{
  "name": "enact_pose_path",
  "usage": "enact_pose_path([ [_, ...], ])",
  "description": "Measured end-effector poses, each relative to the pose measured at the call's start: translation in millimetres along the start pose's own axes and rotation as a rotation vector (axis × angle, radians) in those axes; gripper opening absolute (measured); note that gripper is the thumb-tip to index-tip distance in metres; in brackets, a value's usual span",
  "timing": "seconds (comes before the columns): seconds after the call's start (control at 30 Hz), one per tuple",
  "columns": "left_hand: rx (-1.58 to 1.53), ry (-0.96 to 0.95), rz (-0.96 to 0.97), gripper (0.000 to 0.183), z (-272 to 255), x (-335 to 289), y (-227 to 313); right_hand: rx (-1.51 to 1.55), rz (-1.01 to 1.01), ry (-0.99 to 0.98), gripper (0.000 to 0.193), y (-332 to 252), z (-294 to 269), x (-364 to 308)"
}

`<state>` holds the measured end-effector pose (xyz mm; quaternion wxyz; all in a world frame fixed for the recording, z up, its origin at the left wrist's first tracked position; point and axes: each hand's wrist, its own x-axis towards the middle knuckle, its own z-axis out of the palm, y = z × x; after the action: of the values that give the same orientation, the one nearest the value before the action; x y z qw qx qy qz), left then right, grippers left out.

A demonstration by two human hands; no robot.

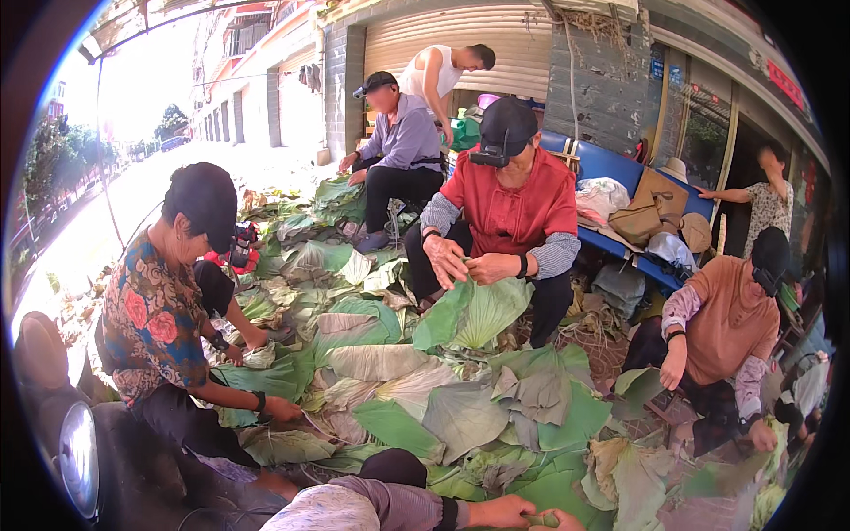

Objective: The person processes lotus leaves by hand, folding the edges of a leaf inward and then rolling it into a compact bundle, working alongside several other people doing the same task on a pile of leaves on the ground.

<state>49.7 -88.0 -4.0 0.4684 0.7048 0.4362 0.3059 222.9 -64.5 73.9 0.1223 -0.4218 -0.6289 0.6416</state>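
Note:
At the lower edge, my left hand (501,511) reaches in from a grey striped sleeve (390,500) with a black wristband. Its fingers are closed on a folded bit of green lotus leaf (540,519). Close beside it, my right hand (561,520) pinches the same leaf; the frame's edge cuts off most of this hand. Just beyond my hands spreads a broad green lotus leaf (558,482), lying on the pile. A dark rounded shape (394,466), perhaps my knee, rises behind the sleeve.
Large green and browned lotus leaves (376,363) cover the ground. Seated people handle leaves: one in a red top (513,203) opposite, one in a floral shirt (146,310) at left, one in orange (735,305) at right. A blue bench (611,173) with bags stands behind.

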Motion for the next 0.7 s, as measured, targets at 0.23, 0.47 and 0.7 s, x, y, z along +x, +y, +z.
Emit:
enact_pose_path([
  [0.23,-0.035,0.0,0.023,0.02,-8.6,-4.2,-7.7,-0.322,-0.037,-0.004,0.02,27.6,1.9,24.2],
  [0.47,0.056,-0.057,0.121,0.019,-12.0,-0.1,-24.3,-0.297,-0.053,0.048,0.021,-5.0,20.4,10.9],
  [0.7,0.162,-0.135,0.098,0.024,8.4,1.7,-39.9,-0.351,-0.071,0.022,0.025,1.3,13.0,8.9],
])
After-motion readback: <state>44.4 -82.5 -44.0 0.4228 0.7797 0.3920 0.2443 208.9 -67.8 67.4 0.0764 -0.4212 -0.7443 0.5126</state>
